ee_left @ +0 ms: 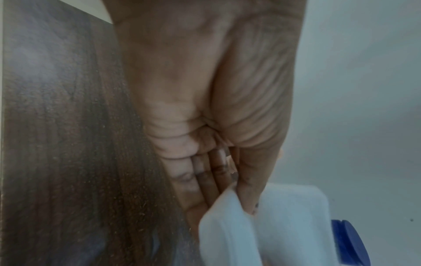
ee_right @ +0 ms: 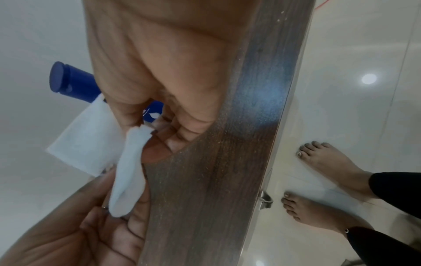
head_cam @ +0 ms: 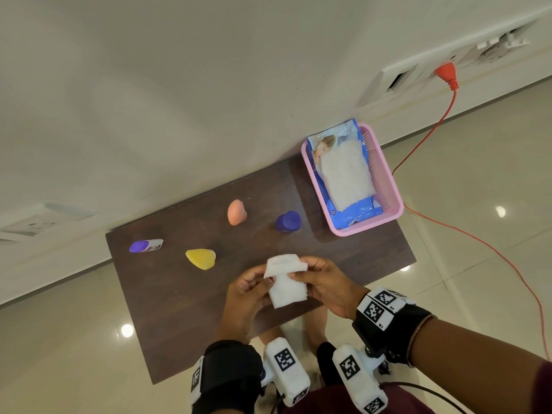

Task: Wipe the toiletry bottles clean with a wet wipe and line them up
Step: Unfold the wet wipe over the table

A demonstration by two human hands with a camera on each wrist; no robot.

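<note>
The wet wipe [head_cam: 286, 279] is held above the near middle of the dark wooden table [head_cam: 179, 294], folded over on itself, its upper flap bent toward the wall. The left hand [head_cam: 248, 294] pinches its left edge between thumb and fingers, and the right hand [head_cam: 325, 282] pinches the right edge the same way; the wrist views show the thumbs pressed on the white cloth, which sags between the two grips. Whether the lower end of the wipe touches the tabletop is hard to judge from above.

Four bottles stand well apart beyond the hands. The yellow bottle [head_cam: 201, 258] is nearest, just left of the wipe. The purple-capped white bottle [head_cam: 146, 245] sits near the table's left edge, the peach bottle [head_cam: 237, 212] farther back, and the blue bottle [head_cam: 288, 221] to the right, close to the pink basket [head_cam: 385, 186]. That basket fills the far right corner and holds the wipes pack [head_cam: 343, 171]. The table's back edge meets the wall. Bare wood lies between the bottles and along the near edge under the hands. An orange cable [head_cam: 424, 138] runs down the wall and across the floor to the right.
</note>
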